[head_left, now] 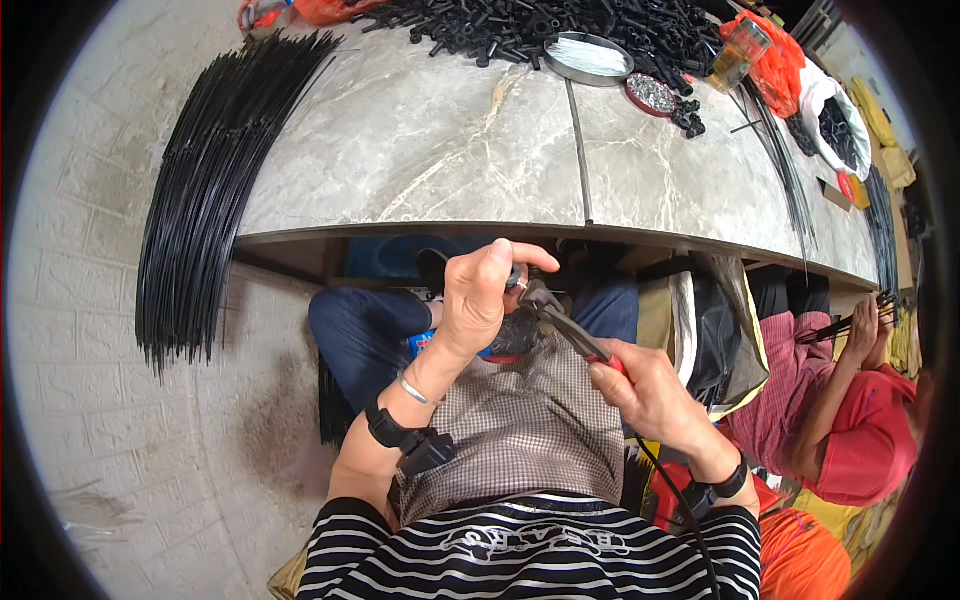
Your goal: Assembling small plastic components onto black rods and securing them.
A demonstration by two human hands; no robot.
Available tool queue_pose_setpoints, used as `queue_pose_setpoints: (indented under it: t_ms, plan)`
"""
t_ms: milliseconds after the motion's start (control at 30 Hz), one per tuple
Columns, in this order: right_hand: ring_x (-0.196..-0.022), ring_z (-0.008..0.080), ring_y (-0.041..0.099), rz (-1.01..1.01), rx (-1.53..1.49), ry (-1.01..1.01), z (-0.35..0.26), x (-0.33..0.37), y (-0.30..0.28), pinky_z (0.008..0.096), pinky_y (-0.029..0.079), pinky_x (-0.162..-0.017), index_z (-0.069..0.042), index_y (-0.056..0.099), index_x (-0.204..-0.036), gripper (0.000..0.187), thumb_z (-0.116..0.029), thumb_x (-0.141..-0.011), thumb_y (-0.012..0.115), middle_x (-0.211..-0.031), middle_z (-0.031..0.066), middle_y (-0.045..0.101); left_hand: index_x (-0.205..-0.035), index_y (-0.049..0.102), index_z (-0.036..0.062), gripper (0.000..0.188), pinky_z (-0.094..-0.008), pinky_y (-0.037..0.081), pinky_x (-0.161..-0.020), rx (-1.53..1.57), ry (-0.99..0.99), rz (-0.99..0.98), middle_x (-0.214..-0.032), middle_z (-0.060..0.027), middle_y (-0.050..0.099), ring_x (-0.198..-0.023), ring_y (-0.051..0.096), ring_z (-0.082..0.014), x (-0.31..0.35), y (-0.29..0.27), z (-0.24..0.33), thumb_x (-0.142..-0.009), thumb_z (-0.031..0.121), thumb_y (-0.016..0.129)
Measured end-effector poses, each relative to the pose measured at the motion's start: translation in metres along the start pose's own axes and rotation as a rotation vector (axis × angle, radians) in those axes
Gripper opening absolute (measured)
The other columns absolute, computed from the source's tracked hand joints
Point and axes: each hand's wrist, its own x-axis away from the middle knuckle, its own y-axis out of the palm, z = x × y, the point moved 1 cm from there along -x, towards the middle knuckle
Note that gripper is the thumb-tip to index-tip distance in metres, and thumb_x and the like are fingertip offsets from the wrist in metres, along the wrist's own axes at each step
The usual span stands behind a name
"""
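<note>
My left hand (478, 300) is raised over my lap, just below the table's front edge. Its fingers are curled round a small black part (516, 278), mostly hidden by them. My right hand (645, 393) is closed on the red-covered handles of a pair of pincers (572, 330). The dark head of the pincers touches or nearly touches the small part at my left fingers; whether the jaws bite on it I cannot tell. A checked apron (520, 420) covers my lap under both hands.
Ahead is a marble-patterned table (420, 150). Long black rods (215, 180) hang over its left end. At the back lie a heap of black plastic fittings (480, 25), a metal dish of white sticks (588, 58) and a red-rimmed dish (650, 95). A co-worker in red (855, 440) sits at right.
</note>
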Motion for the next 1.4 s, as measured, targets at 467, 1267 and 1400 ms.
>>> queue_pose_setpoints:
  t_ms: [467,1267,1400]
  plan:
    - [-0.050,0.0303,0.061,0.108,0.236,0.057,0.002,0.013,0.005,0.0388,0.049,-0.051,0.000,0.053,-0.101,0.042,-0.027,-0.079,0.077,-0.056,0.0154,0.057,-0.088,0.072,-0.0029,0.057,-0.0202,0.027,-0.044,0.022,-0.110,-0.149,-0.057,0.0040,0.048,-0.048,0.037,-0.0013,0.002,0.006,-0.003,-0.100,0.041,0.037]
    - [-0.070,0.0255,0.053,0.143,0.066,-0.313,0.013,0.003,-0.005,0.0346,0.043,-0.066,0.003,0.059,-0.103,0.030,-0.014,-0.080,0.068,-0.082,0.0140,0.053,-0.085,0.073,-0.0017,0.057,-0.0209,0.031,-0.048,-0.060,-0.057,-0.073,-0.059,0.0020,0.052,-0.052,0.042,-0.0035,0.002,-0.001,-0.013,-0.098,0.039,0.036]
    - [-0.056,0.0291,0.056,-0.158,-0.282,0.227,-0.005,0.015,-0.007,0.0346,0.044,-0.056,0.002,0.058,-0.105,0.037,-0.025,-0.084,0.072,-0.062,0.0132,0.055,-0.084,0.073,-0.0017,0.057,-0.0217,0.031,-0.049,-0.020,-0.042,-0.066,-0.058,0.0027,0.051,-0.052,0.041,-0.0037,0.003,0.000,-0.012,-0.098,0.039,0.036]
